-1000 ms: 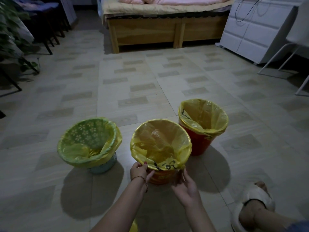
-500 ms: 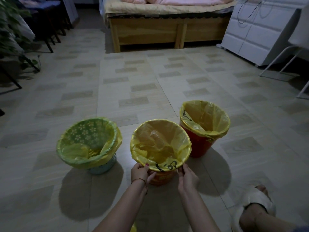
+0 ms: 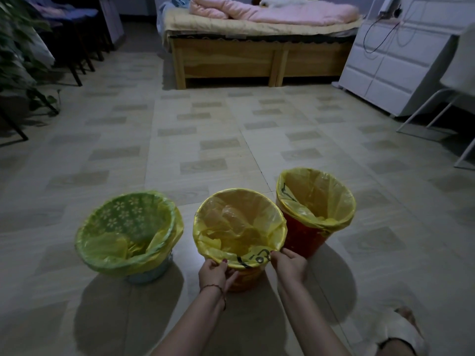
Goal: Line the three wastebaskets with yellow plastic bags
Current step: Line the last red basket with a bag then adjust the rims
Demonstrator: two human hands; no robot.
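We see three wastebaskets standing in a row on the tiled floor (image 3: 210,140), each with a yellow plastic bag folded over its rim. The orange wastebasket (image 3: 246,278) occupies the centre of the row, at 12 o'clock from the hands; its yellow bag (image 3: 239,227) covers the full rim and sags loosely inside, with black printing on the folded edge nearest us. The left hand (image 3: 214,274) pinches that folded edge at the rim's 7 o'clock position, thumb and fingers closed on the plastic, and a thin cord bracelet (image 3: 214,289) circles the wrist. The right hand (image 3: 289,264) pinches the same edge at about 4 o'clock, fingers likewise closed on the plastic. At 9 o'clock from the orange wastebasket stands the light blue wastebasket (image 3: 149,272), slightly apart from it; its bag (image 3: 128,232) appears green where a flower pattern shows through the film. At 2 o'clock stands the red wastebasket (image 3: 303,240), touching or nearly touching the centre one; we cannot tell which. Its bag (image 3: 316,199) hangs unevenly over the rim. A foot in a white slipper (image 3: 401,332) rests at 4 o'clock from the hands. At the far side of the floor we note a wooden bed (image 3: 257,55) with pink bedding (image 3: 270,11), and a white cabinet (image 3: 393,60) at 2 o'clock.
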